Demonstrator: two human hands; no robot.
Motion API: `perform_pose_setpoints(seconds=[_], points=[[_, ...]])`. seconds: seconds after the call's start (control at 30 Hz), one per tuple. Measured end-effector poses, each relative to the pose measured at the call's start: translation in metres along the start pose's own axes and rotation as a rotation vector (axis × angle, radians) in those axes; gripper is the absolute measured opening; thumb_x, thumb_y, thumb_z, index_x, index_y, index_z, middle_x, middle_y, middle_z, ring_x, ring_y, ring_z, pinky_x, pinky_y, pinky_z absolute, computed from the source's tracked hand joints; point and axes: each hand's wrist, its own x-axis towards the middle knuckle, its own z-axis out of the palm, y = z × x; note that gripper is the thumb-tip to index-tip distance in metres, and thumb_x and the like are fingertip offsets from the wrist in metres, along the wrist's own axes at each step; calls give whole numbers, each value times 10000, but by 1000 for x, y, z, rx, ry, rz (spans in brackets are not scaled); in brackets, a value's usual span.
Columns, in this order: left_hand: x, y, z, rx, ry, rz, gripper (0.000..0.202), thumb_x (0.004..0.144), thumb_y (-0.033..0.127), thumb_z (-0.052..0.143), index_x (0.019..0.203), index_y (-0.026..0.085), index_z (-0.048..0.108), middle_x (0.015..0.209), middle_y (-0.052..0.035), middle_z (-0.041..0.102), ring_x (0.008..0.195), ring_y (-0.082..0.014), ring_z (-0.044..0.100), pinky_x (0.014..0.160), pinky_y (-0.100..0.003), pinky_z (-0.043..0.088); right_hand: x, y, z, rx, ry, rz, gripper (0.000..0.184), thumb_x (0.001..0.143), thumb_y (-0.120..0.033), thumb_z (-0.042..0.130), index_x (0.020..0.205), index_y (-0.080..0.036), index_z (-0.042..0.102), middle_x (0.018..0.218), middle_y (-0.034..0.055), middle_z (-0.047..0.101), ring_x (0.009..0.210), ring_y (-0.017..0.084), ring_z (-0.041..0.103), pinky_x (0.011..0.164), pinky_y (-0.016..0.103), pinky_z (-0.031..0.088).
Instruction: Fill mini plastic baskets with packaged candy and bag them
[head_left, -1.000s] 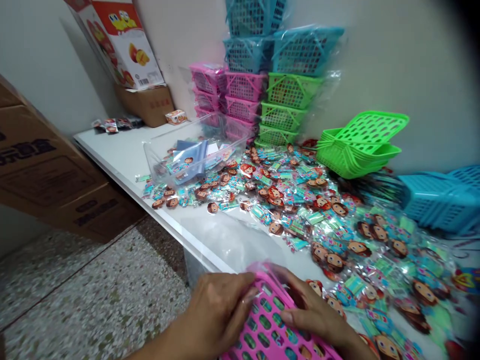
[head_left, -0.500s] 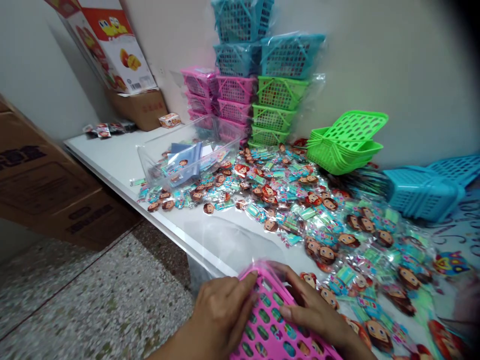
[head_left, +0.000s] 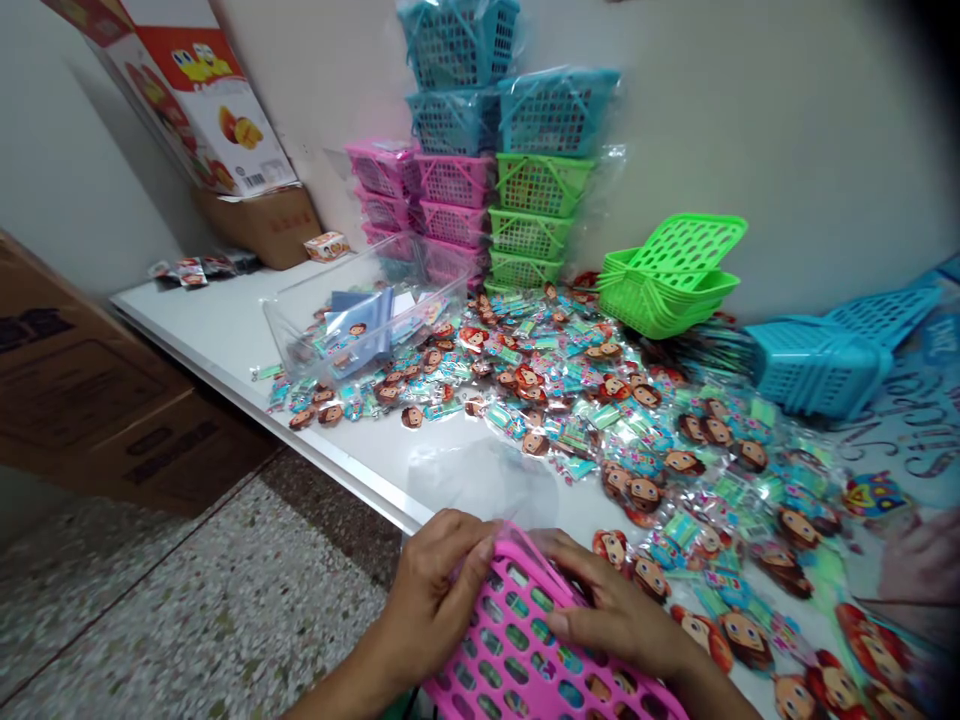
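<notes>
I see the left hand point(head_left: 439, 590) clamped on the far corner of the pink basket point(head_left: 529, 650), the right hand point(head_left: 611, 605) clasping its other side, at the near edge of the white table point(head_left: 375, 440). I'd grip by the rim, gently, so the clear film point(head_left: 476, 485) beyond doesn't tear. Loose packets point(head_left: 645, 490) spread rightward; stacked baskets point(head_left: 461, 182) stand behind.

Pink plastic basket point(head_left: 529, 652), perforated face up, rows of rounded oval holes | colourful contents point(head_left: 570, 692) visible through holes | tilted, narrow end pointing away, near end cut off by lower picture edge | held between left hand point(head_left: 442, 585) and right hand point(head_left: 611, 605) | clear film point(head_left: 480, 485) beyond far end, over counter point(head_left: 360, 450)
</notes>
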Motion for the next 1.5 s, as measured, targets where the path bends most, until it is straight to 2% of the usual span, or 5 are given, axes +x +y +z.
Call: perform_pose_setpoints(seconds=[0.27, 0.47, 0.67, 1.13, 1.5], points=[[-20, -7, 11, 250, 87, 157, 452, 852, 108, 512, 1297, 170, 459, 1065, -95, 620, 944, -175, 563, 815, -313, 474, -10, 6, 4, 186, 163, 54, 650, 723, -375, 684, 1329, -263, 478, 1315, 69, 511, 1207, 297, 469, 1020, 441, 358], [37, -26, -4, 455, 130, 287, 341, 869, 206, 527, 1210, 195, 523, 982, -51, 673, 888, -177, 604, 925, -428, 413, 18, 8, 8, 489, 277, 83, 669, 717, -412, 678, 1334, -270, 459, 1174, 72, 626, 977, 286, 625, 840, 453, 495], [73, -46, -2, 503, 93, 298, 282, 895, 227, 475, 1167, 162, 515, 904, -69, 684, 811, -187, 617, 750, -355, 483, 43, 25, 15, 547, 472, -10, 656, 718, -434, 679, 1313, -245, 478, 1236, 79, 596, 1074, 292, 583, 957, 473, 428], [68, -75, 9, 390, -74, 216, 435, 861, 98, 462, 1288, 162, 411, 1019, -100, 645, 833, -182, 601, 722, -314, 498, 44, 45, -23, 233, 379, 203, 474, 914, -493, 390, 1308, -252, 497, 1352, 71, 507, 1273, 242, 418, 1091, 438, 275], [69, -69, 10, 348, -117, 192, 490, 847, 77, 489, 1314, 184, 388, 997, -88, 640, 796, -179, 573, 692, -320, 478, 111, 55, -46, 290, 353, 90, 320, 808, -443, 612, 993, -194, 693, 930, 40, 702, 855, 187, 634, 804, 323, 491]])
